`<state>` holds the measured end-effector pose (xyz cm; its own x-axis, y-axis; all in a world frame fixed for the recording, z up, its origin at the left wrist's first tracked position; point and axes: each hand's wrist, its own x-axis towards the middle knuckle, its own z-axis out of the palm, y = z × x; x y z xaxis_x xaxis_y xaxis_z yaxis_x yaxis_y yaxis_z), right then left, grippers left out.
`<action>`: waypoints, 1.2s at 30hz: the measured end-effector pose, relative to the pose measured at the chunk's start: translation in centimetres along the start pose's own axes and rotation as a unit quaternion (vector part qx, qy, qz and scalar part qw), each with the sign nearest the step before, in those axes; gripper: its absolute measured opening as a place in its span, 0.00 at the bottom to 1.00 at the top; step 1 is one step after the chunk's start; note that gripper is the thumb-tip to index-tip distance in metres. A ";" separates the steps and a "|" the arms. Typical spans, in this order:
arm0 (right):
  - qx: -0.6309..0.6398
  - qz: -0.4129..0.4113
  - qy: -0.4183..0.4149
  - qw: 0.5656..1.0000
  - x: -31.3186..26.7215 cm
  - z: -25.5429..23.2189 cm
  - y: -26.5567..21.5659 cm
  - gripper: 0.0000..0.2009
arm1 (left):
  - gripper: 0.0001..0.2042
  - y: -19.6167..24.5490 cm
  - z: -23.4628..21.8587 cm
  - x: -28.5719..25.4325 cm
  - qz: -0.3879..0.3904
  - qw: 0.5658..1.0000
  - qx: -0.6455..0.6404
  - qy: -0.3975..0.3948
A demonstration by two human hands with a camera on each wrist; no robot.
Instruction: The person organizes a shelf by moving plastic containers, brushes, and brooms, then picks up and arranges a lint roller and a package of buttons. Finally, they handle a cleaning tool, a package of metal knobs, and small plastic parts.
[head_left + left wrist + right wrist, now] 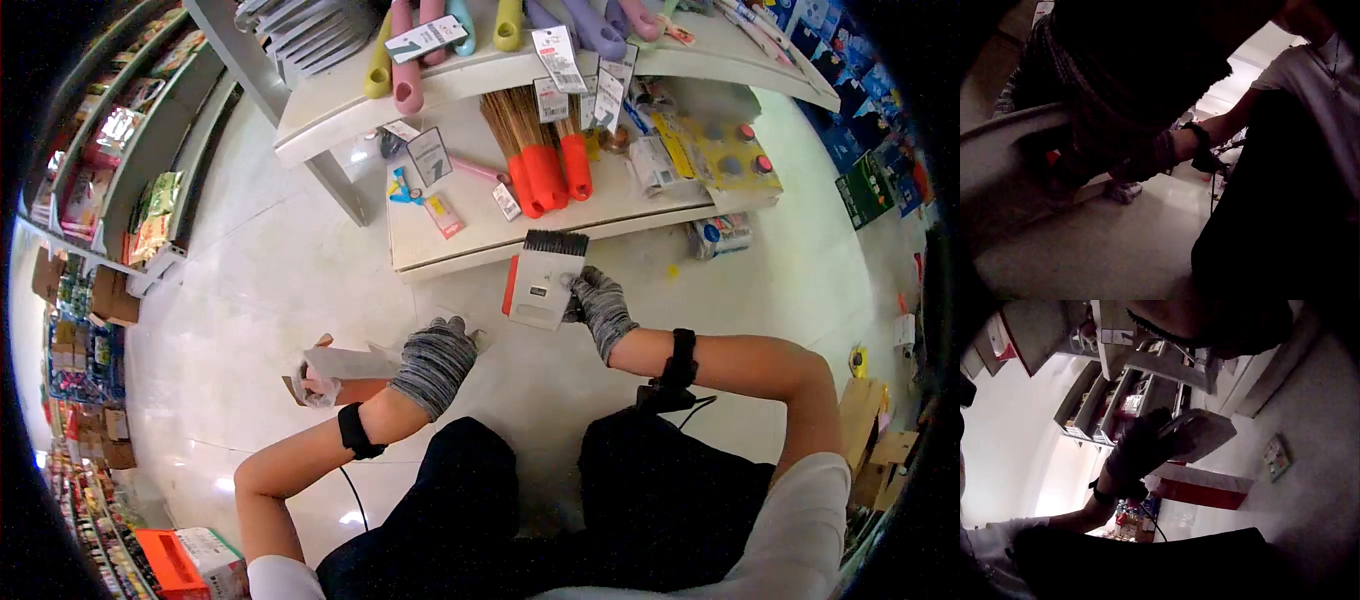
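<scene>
Your right hand (598, 305), in a grey knit glove, has its fingers curled round a white-sleeved brush with black bristles and a red edge (543, 277), held just off the front edge of the low white shelf (470, 235). Your gloved left hand (436, 362) grips a pale cardboard sleeve (345, 363) above the glossy floor (250, 290).

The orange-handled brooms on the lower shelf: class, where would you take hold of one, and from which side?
Probably grip an orange-handled broom by its orange part, coming from the shelf's front edge. That end points toward the person, while the straw bristles lie further back under hanging price tags. The orange part looks solid; bristles would likely bend.
</scene>
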<state>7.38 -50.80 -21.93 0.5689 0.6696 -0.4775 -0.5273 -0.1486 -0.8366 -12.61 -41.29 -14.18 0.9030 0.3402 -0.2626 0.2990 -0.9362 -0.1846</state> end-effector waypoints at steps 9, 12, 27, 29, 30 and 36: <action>0.130 0.095 -0.002 0.987 3.3 -1.8 0.4 0.12 | 0.14 -1.4 -2.4 -0.1 -0.058 0.980 -0.174 -0.072; 0.162 0.100 0.021 0.982 2.3 -0.6 -0.4 0.12 | 0.19 -3.1 1.5 0.0 -0.059 0.924 -0.377 -0.020; -0.037 0.264 0.012 0.964 1.7 -0.2 -1.7 0.16 | 0.09 -0.8 1.6 -0.8 0.216 0.961 -0.045 0.167; -0.044 0.227 0.011 0.973 1.1 0.0 -1.6 0.17 | 0.08 0.0 1.4 -0.8 0.239 0.954 -0.086 0.158; -0.049 0.209 0.009 0.977 0.9 0.1 -1.7 0.18 | 0.07 0.1 0.7 -0.8 0.245 0.953 -0.073 0.165; -0.018 0.059 -0.203 0.977 0.4 -0.8 -2.2 0.20 | 0.06 -1.2 0.8 -0.5 0.249 0.957 -0.049 0.139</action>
<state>9.25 -50.76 -20.50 0.2044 0.8781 -0.4325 -0.5470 -0.2640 -0.7944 -13.69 -40.29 -14.55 0.9842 -0.1743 -0.0311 -0.1746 -0.9846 -0.0088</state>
